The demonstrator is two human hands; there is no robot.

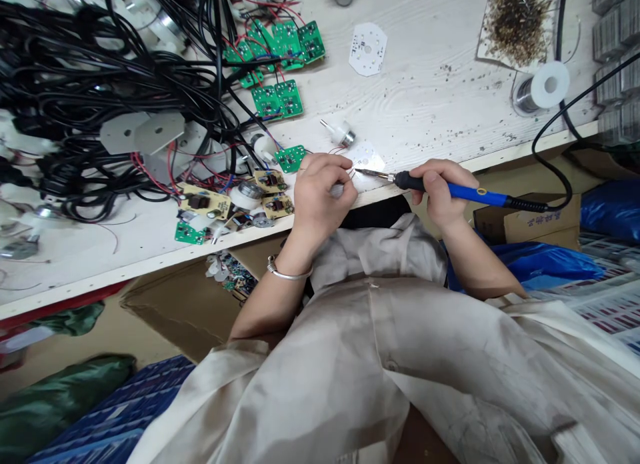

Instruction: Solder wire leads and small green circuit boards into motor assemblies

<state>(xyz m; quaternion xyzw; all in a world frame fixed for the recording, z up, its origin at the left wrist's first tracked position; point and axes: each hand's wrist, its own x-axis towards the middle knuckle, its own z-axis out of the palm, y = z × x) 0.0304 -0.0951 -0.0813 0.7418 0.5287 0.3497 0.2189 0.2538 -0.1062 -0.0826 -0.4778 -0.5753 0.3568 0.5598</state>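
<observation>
our right hand (pixel 435 194) clamped the soldering iron (pixel 465 192) near its tip, steady just beside thin wires (pixel 352 174) pinched in our left hand (pixel 320 194).

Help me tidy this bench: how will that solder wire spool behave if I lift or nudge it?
The white-flanged spool of silvery solder wire will likely feel heavy for its size, since the wound wire looks metallic. Its round flanges suggest it could roll if tipped onto its edge. The flanges look like thin plastic, so may crack if squeezed.
</observation>
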